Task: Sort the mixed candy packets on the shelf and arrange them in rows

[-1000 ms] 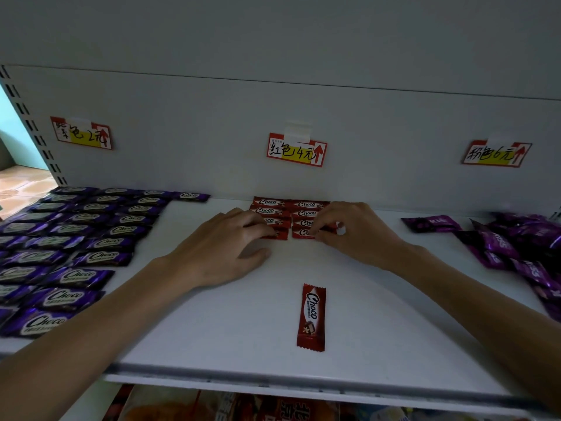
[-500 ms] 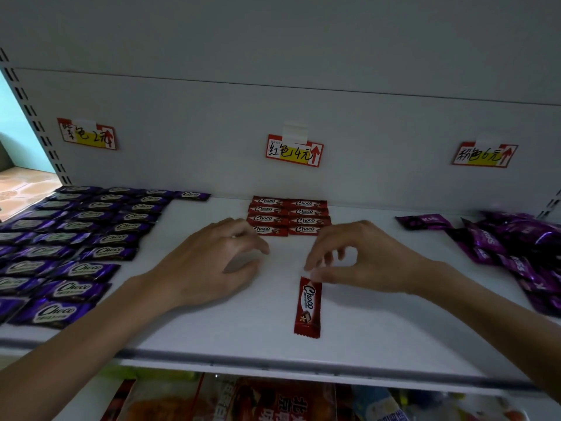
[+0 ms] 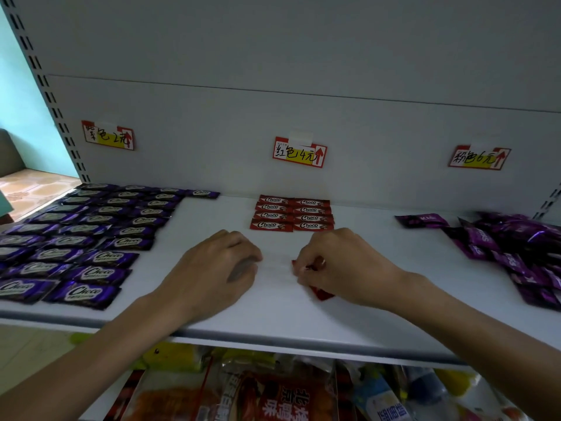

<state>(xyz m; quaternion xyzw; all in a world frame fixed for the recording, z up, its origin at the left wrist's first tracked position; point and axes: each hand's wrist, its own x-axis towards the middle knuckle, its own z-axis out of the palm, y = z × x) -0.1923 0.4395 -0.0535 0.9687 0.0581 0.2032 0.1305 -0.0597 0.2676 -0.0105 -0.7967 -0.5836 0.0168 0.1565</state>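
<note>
White shelf carries everything. Purple Choco packets lie in rows across its left part, and a loose heap of magenta packets fills the right. The left hand rests mid-shelf, fingers loosely curled, holding nothing. The right hand, in front of the red block (two columns of four), pinches a red packet, mostly hidden under its fingers.

The right hand hides most of a red packet, the left edge cuts off the near purple packets, the right edge cuts off the purple pile, and the bags under the shelf look blurry.
</note>
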